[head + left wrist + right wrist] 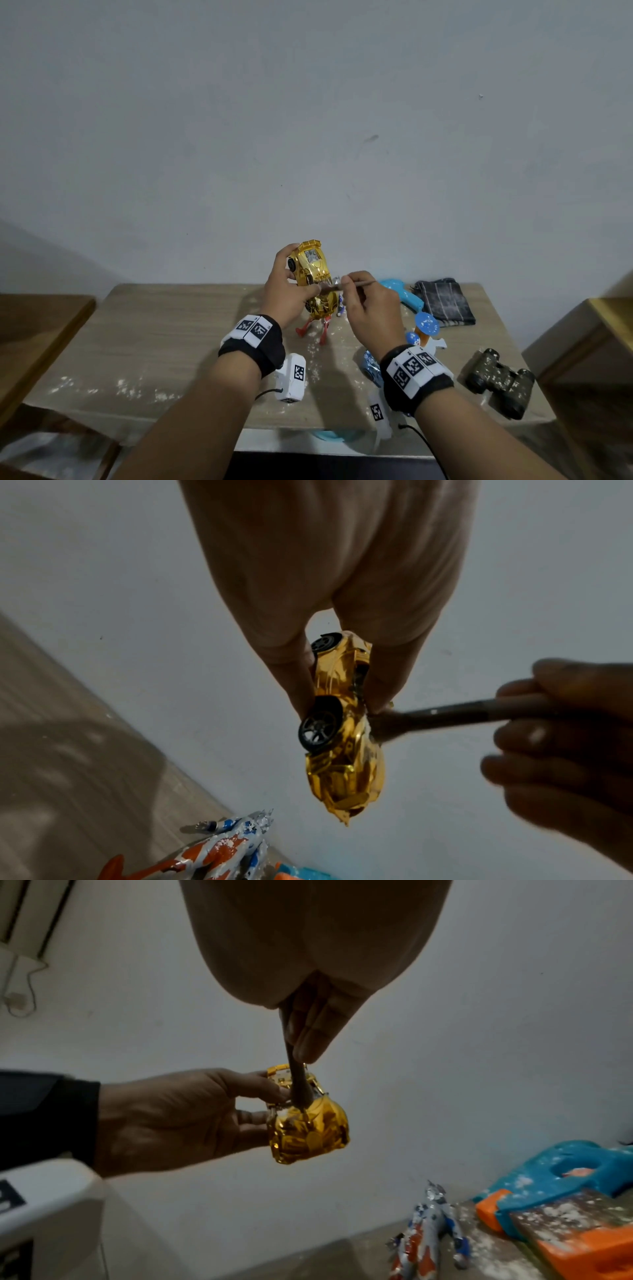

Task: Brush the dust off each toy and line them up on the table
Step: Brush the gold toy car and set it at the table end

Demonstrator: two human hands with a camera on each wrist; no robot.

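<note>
A shiny gold toy car [314,274] [342,731] [308,1123] is held up in the air above the table, nose down. My left hand [286,289] [329,615] [164,1118] grips it by its sides, thumb on one side and fingers on the other. My right hand [368,308] [308,1001] [555,739] pinches a thin brown brush [346,286] [445,718] [298,1085]. The bristle end touches the car's top, close to my left thumb. A dusty red, white and blue action figure [317,329] [219,850] [428,1231] lies on the table below the car.
On the wooden table [171,335], flecked with white dust, lie a blue and orange toy gun [404,296] [548,1191], a folded dark cloth [443,301], a blue mushroom toy [426,327], camouflage binoculars [500,382] and a blue foil toy [370,363]. Wooden furniture flanks both sides.
</note>
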